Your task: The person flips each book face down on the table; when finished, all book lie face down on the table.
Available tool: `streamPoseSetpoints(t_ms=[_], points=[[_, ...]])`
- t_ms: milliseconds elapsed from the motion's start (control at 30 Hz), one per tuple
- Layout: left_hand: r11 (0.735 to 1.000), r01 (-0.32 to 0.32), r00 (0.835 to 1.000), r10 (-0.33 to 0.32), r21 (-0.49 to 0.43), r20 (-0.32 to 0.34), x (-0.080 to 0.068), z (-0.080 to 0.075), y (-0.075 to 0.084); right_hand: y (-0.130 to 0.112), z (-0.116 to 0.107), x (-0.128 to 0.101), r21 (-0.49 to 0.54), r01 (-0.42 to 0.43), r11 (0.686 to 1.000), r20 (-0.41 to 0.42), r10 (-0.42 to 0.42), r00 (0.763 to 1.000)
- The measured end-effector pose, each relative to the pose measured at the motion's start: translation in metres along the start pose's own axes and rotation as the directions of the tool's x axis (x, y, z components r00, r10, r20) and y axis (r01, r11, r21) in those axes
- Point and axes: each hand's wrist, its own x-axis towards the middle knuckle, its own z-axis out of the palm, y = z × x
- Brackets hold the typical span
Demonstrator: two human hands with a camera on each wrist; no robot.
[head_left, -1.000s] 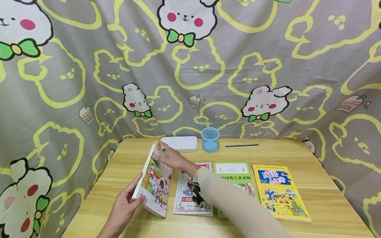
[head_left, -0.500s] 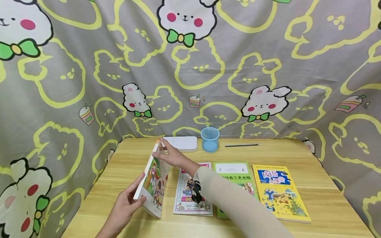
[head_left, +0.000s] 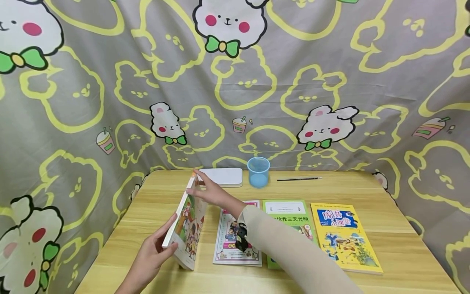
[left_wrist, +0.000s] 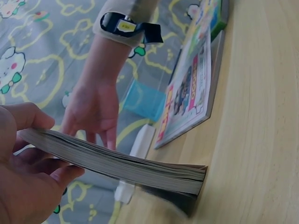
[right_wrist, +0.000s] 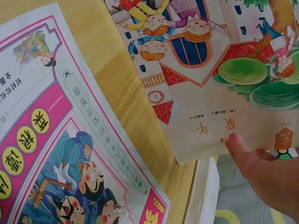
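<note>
A thick picture book (head_left: 189, 228) with a cartoon cover stands tilted on its long edge at the left of the wooden table (head_left: 404, 253). My left hand (head_left: 150, 257) grips its near end, thumb on one side of the page block (left_wrist: 117, 163) and fingers on the other. My right hand (head_left: 211, 194), in a beige sleeve, reaches across and rests straight fingers against the cover (right_wrist: 210, 70) at the far top corner. In the left wrist view the right hand (left_wrist: 93, 107) hangs behind the pages.
Three books lie flat in a row: a pink one (head_left: 231, 245), a green one (head_left: 290, 212), a yellow one (head_left: 343, 237). At the back are a white box (head_left: 224, 177), a blue cup (head_left: 258, 172) and a pencil (head_left: 299, 179). Bunny-print cloth (head_left: 330, 81) surrounds the table.
The picture book has tipped more upright, showing less of its cover. My right hand has slid up from the cover's middle to its far top corner. The left hand's grip is unchanged.
</note>
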Motion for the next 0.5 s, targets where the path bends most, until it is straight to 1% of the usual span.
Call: streamPoseSetpoints(t_ms=[133,233,400,500], points=[[1.000,0.016,1.000,-0.016,0.007,0.004,0.000,-0.002,0.002,0.003,0.002,0.003,0.043,-0.004,0.999,0.012,0.004,1.000],[1.000,0.018,1.000,-0.018,0.021,0.009,-0.001,-0.003,0.002,0.004,0.005,0.005,0.100,-0.005,0.995,0.027,0.003,1.000],[0.997,-0.011,1.000,0.009,0.072,0.027,-0.003,-0.006,0.004,0.003,0.009,0.006,0.187,-0.007,0.982,0.058,-0.004,0.998],[0.993,-0.038,0.999,0.035,0.116,0.028,-0.005,-0.007,0.006,0.003,0.011,0.007,0.216,-0.011,0.976,0.071,-0.004,0.997]])
